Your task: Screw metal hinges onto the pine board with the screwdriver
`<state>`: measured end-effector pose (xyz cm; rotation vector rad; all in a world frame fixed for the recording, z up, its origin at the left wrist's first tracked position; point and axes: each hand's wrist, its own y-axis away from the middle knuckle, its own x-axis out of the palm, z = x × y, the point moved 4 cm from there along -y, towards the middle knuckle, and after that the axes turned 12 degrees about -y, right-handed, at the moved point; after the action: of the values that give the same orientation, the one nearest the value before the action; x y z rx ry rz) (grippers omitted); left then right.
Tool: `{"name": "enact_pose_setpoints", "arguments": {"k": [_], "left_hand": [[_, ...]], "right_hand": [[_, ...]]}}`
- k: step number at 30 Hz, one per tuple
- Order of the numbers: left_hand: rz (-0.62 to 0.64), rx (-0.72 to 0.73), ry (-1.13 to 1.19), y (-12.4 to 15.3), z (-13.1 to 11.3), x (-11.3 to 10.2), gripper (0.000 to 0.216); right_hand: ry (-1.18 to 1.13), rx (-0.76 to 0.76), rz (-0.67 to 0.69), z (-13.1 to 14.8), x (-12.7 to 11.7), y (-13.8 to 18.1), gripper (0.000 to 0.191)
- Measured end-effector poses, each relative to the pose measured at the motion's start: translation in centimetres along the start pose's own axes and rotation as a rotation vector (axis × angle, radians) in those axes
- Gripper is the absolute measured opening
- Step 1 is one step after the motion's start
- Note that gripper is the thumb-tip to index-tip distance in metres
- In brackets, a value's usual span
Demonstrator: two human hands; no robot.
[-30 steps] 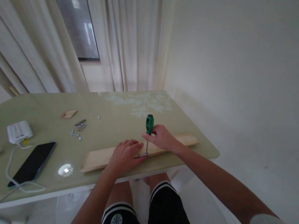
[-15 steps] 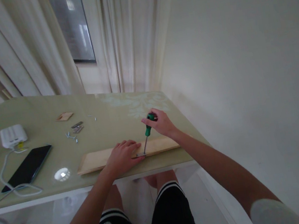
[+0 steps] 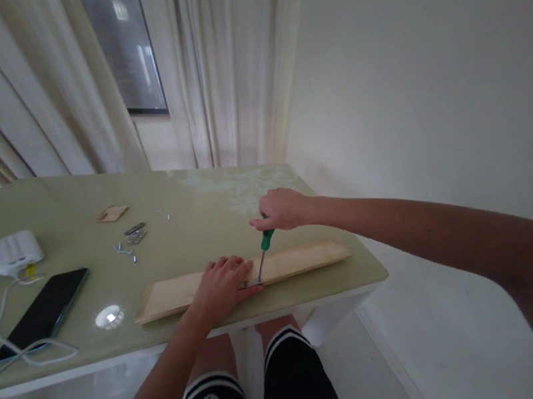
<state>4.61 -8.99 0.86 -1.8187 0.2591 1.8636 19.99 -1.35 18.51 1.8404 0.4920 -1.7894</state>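
A long pale wooden board (image 3: 301, 259) lies along the near edge of the green table (image 3: 192, 238). My left hand (image 3: 219, 286) rests flat on the board, fingers beside a small metal bracket (image 3: 253, 284). My right hand (image 3: 281, 209) is closed over the top of a green-handled screwdriver (image 3: 265, 243). The screwdriver leans to the right, its tip down at the bracket.
Loose screws and small metal plates (image 3: 129, 241) and a small wood piece (image 3: 111, 214) lie at mid table. A black phone (image 3: 41, 312) with a white cable, a white charger block (image 3: 16, 251) and a bright reflection (image 3: 108, 316) are on the left. Curtains hang behind.
My right hand has climbed from low on the screwdriver shaft to the top of the handle, and my arm has lifted. The left hand stays on the board.
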Motion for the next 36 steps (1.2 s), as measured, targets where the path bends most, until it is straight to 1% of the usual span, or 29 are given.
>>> {"name": "enact_pose_setpoints", "arguments": {"k": [2,5,6,7,8,9,10,11,12,13,14,15,16,18,20,21,23,25,26,27,28,29,31,32,33,34,36], "left_hand": [[0.001,-0.001,-0.005,0.0,-0.1,-0.1,0.05],[-0.004,-0.012,0.008,0.0,-0.2,-0.4,0.047],[-0.006,-0.015,0.014,0.0,-0.3,-0.5,0.046],[-0.007,-0.017,0.018,0.0,-0.3,-0.6,0.045],[-0.007,-0.017,0.022,0.0,-0.3,-0.7,0.045],[-0.007,-0.018,0.026,0.0,-0.3,-0.7,0.046],[-0.006,-0.019,0.03,-0.1,-0.3,-0.8,0.047],[-0.003,-0.022,0.034,-0.1,-0.3,-0.9,0.048],[-0.001,-0.026,0.037,-0.1,-0.3,-0.9,0.049],[0.002,-0.03,0.038,-0.1,-0.3,-0.9,0.049],[0.005,-0.033,0.035,-0.1,-0.3,-0.9,0.049],[0.008,-0.036,0.029,-0.1,-0.3,-0.9,0.048],[0.009,-0.036,0.023,-0.1,-0.3,-0.9,0.048],[0.009,-0.033,0.014,-0.1,-0.3,-0.8,0.047],[0.003,-0.022,0.01,-0.1,-0.3,-0.6,0.047],[-0.004,-0.017,0.012,0.0,-0.3,-0.6,0.047],[-0.02,-0.016,0.017,0.0,-0.3,-0.4,0.047],[-0.027,-0.023,0.02,0.0,-0.2,-0.3,0.046],[-0.023,-0.024,0.019,0.0,-0.2,-0.3,0.047],[-0.017,-0.023,0.018,0.0,-0.1,-0.3,0.047],[-0.009,-0.02,0.016,0.0,-0.1,-0.3,0.047],[-0.002,-0.019,0.015,0.0,-0.1,-0.3,0.048],[0.009,-0.018,0.014,-0.1,-0.1,-0.4,0.048],[0.013,-0.019,0.013,-0.1,-0.1,-0.5,0.048],[0.017,-0.021,0.012,-0.1,-0.1,-0.6,0.048],[0.021,-0.021,0.013,-0.1,-0.1,-0.6,0.048],[0.025,-0.023,0.017,-0.1,-0.1,-0.6,0.049]], "right_hand": [[0.094,-0.172,0.0,1.0,0.0,0.8,0.059],[0.226,-0.576,0.028,3.5,0.2,2.4,0.055],[0.231,-0.657,0.036,4.1,0.2,2.6,0.052],[0.218,-0.676,0.03,4.5,0.1,2.5,0.049],[0.191,-0.626,0.016,4.5,-0.2,2.0,0.048],[0.153,-0.51,0.004,4.2,-0.5,1.3,0.05],[0.099,-0.359,0.013,3.5,-0.8,0.5,0.053],[0.038,-0.202,0.072,2.5,-0.8,-0.3,0.06],[-0.012,-0.041,0.181,1.3,-0.6,-0.9,0.068],[-0.033,0.059,0.297,0.4,-0.3,-1.2,0.072],[-0.036,0.097,0.342,-0.3,-0.2,-1.4,0.07],[-0.032,0.115,0.362,-0.9,-0.1,-1.4,0.066],[-0.019,0.104,0.344,-1.1,-0.1,-1.3,0.06],[0.01,0.069,0.245,-1.0,-0.1,-0.8,0.054],[0.034,0.021,0.157,-0.1,0.0,0.2,0.055],[0.057,-0.046,0.127,0.7,0.1,0.8,0.056],[0.122,-0.275,0.098,2.6,0.3,1.8,0.055],[0.158,-0.491,0.066,4.1,0.3,2.4,0.048],[0.148,-0.53,0.042,4.4,0.2,2.3,0.044],[0.117,-0.502,0.025,4.2,0.0,1.8,0.042],[0.079,-0.421,0.025,3.7,-0.2,1.1,0.043],[0.043,-0.304,0.058,2.9,-0.3,0.4,0.048],[0.007,-0.044,0.217,0.7,0.1,-0.8,0.065],[0.009,0.053,0.299,-0.2,0.4,-1.1,0.069],[0.018,0.122,0.353,-1.0,0.6,-1.2,0.071],[0.031,0.156,0.365,-1.5,0.7,-1.1,0.069],[0.061,0.146,0.284,-1.7,0.7,-0.8,0.061]]}}
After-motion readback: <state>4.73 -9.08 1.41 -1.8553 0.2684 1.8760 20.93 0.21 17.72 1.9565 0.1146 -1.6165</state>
